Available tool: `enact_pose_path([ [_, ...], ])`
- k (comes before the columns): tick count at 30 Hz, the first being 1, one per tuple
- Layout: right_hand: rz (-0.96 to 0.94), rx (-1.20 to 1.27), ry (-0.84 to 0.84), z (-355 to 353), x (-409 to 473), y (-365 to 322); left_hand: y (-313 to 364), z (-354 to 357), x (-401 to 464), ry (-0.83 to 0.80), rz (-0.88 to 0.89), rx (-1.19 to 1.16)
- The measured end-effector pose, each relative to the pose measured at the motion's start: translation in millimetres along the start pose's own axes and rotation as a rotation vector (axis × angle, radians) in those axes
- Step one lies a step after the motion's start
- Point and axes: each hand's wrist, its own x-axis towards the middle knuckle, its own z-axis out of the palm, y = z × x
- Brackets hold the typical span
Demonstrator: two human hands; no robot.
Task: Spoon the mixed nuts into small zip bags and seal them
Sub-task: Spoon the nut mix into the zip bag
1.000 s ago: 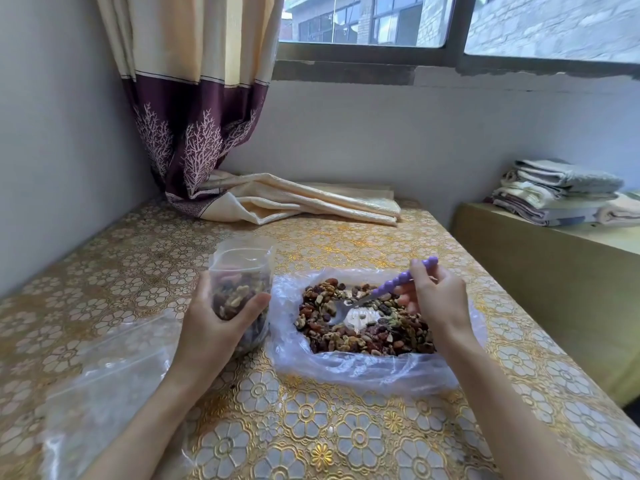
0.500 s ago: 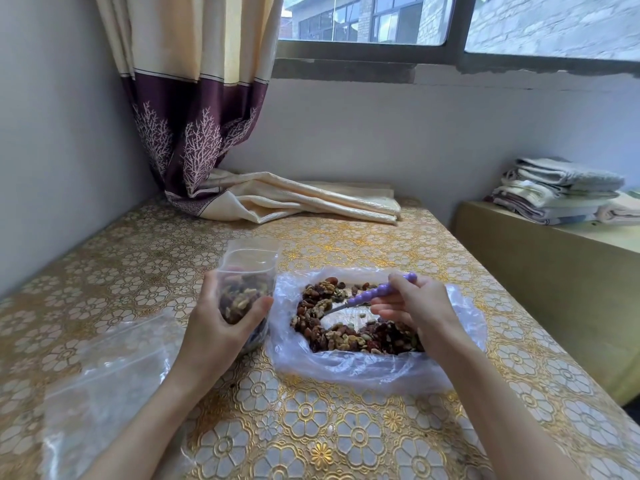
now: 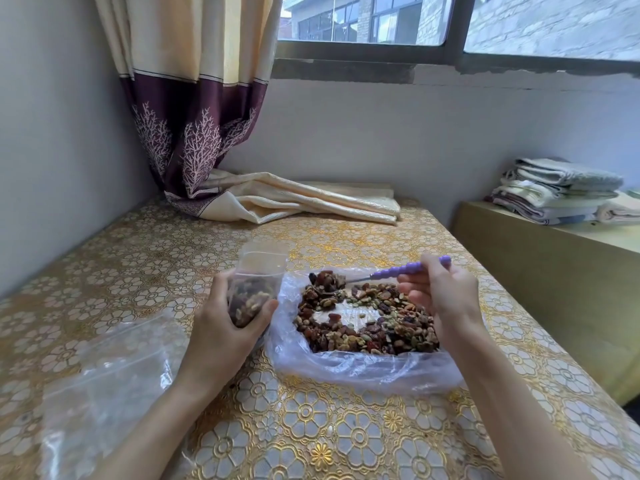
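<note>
My left hand grips a small clear zip bag, held upright with its mouth open and its lower part filled with nuts. To its right a heap of mixed nuts lies on a spread clear plastic bag. My right hand holds the purple beaded handle of a spoon. The spoon's bowl carries a heaped load of nuts, lifted just above the pile's far left edge, close to the zip bag's mouth.
A stack of empty clear zip bags lies at the near left on the gold floral tablecloth. A curtain's end is bunched at the table's back. Folded towels sit on a low cabinet at the right.
The spoon dug into the pile, then rose loaded and swung left towards the zip bag. My left hand kept the bag upright in nearly the same place.
</note>
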Motion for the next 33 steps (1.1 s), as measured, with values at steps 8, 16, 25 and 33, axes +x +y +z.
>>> enact_pose_path([
  [8, -0.246, 0.162, 0.000, 14, -24, -28, 3, 6, 2, -0.056, 0.009, 0.076],
  [16, -0.412, 0.112, -0.235, 42, -50, -24, 4, 7, 1, -0.036, 0.000, 0.049],
  [25, -0.629, 0.103, -0.425, 47, -59, -20, -1, 6, 3, -0.014, -0.074, -0.060],
  [33, -0.445, 0.191, -0.100, 26, -25, -11, -9, 6, 5, 0.049, -0.136, -0.002],
])
